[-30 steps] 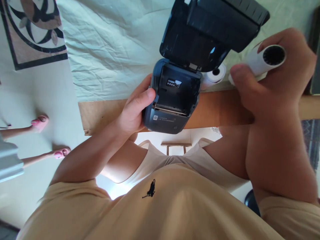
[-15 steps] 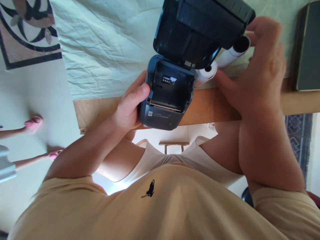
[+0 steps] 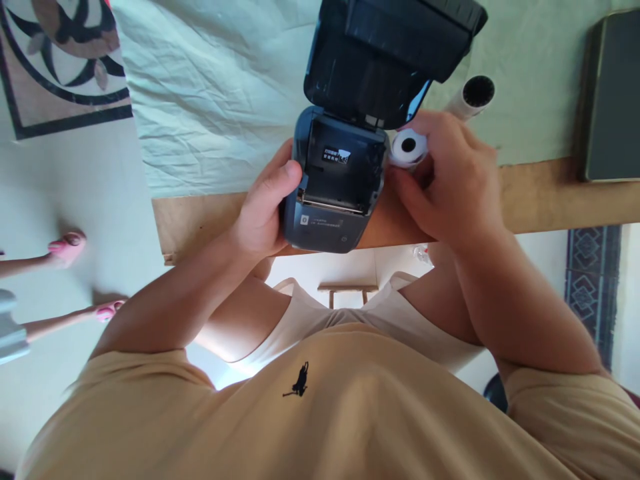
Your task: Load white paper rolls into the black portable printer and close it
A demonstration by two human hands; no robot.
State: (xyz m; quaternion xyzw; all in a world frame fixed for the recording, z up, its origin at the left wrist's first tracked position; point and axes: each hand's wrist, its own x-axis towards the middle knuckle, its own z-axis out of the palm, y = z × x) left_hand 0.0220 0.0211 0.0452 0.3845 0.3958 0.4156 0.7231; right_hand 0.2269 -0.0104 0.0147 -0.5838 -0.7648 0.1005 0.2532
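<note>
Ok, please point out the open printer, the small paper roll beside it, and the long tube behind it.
open printer (image 3: 330, 227), head view, on the front panel of its body.
small paper roll (image 3: 408, 147), head view, on its round white end face.
long tube (image 3: 477, 92), head view, on the rim of its open end.
</note>
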